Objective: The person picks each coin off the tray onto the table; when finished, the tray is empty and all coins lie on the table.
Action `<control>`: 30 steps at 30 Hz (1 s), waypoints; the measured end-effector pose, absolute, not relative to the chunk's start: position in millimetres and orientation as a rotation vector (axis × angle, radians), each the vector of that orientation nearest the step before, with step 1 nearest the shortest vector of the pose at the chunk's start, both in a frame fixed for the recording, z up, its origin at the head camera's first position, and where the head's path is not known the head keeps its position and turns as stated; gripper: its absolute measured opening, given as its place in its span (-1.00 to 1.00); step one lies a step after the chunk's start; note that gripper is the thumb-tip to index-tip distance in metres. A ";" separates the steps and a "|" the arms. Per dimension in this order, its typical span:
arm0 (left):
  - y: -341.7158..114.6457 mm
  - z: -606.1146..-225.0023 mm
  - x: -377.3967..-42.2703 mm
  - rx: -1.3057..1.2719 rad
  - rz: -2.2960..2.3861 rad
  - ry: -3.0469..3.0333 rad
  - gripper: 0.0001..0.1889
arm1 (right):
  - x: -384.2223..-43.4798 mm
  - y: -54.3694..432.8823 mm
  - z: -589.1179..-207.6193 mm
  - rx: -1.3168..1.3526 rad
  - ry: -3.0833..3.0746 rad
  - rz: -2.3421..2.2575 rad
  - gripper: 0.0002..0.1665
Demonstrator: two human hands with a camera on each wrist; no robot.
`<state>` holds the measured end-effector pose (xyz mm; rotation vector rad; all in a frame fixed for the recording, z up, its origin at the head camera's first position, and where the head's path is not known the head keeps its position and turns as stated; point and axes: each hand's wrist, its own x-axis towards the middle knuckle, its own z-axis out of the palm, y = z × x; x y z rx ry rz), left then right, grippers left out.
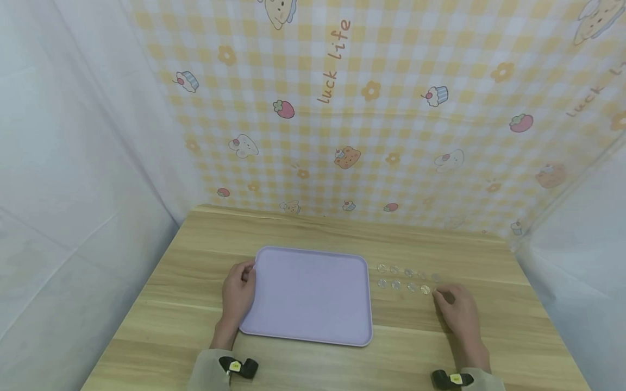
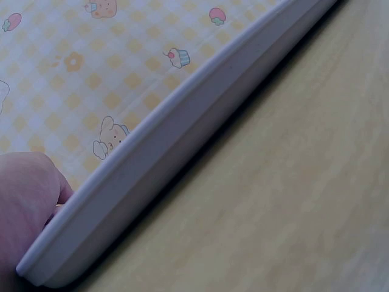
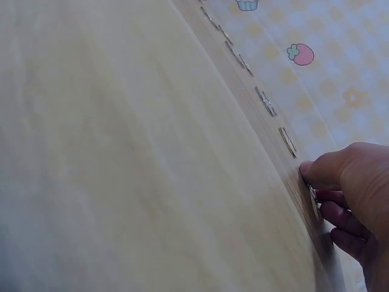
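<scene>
A lilac rectangular tray [image 1: 313, 293] lies flat on the wooden table, nothing on it. At its left edge my left hand [image 1: 238, 290] grips the rim, thumb along the side and fingers curled; the left wrist view shows that hand [image 2: 27, 204] behind the tray wall [image 2: 164, 140]. To the right of the tray, small clear coin-like discs form two rows, among them a yellowish disc [image 1: 425, 290] at the near row's right end. Just beyond it my right hand [image 1: 459, 312] pinches a thin shiny disc [image 3: 313, 193] between thumb and fingers, low over the table.
The wooden table [image 1: 161, 320] backs onto a yellow checked cloth [image 1: 313, 130] with cartoon prints. White sheets hang at the left [image 1: 73, 163] and right [image 1: 577, 244]. Both sleeves carry a black wrist camera [image 1: 244, 368].
</scene>
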<state>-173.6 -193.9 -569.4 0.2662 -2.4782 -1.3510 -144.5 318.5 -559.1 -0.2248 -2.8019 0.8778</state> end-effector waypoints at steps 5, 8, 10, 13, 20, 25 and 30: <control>-192.7 -569.1 -174.1 0.268 -1.356 -2.474 -0.75 | -144.9 318.2 -561.0 -0.226 -2.751 0.904 -0.77; -192.0 -569.5 -174.4 0.265 -1.359 -2.467 -0.75 | -144.9 317.5 -562.5 -0.242 -2.709 0.937 -0.78; -191.6 -569.4 -174.4 0.262 -1.361 -2.466 -0.75 | -144.9 316.9 -563.5 -0.256 -2.681 0.960 -0.79; -191.1 -568.9 -174.6 0.262 -1.362 -2.465 -0.74 | -145.3 315.2 -565.2 -0.276 -2.651 0.972 -0.79; -192.5 -567.5 -173.2 0.261 -1.350 -2.468 -0.74 | -146.8 311.4 -571.9 -0.306 -2.590 0.979 -0.80; -193.6 -569.3 -171.7 0.256 -1.335 -2.458 -0.75 | -145.8 309.8 -575.5 -0.305 -2.563 1.002 -0.78; -194.3 -570.6 -171.8 0.243 -1.335 -2.462 -0.75 | -142.4 307.7 -576.0 -0.357 -2.546 1.049 -0.68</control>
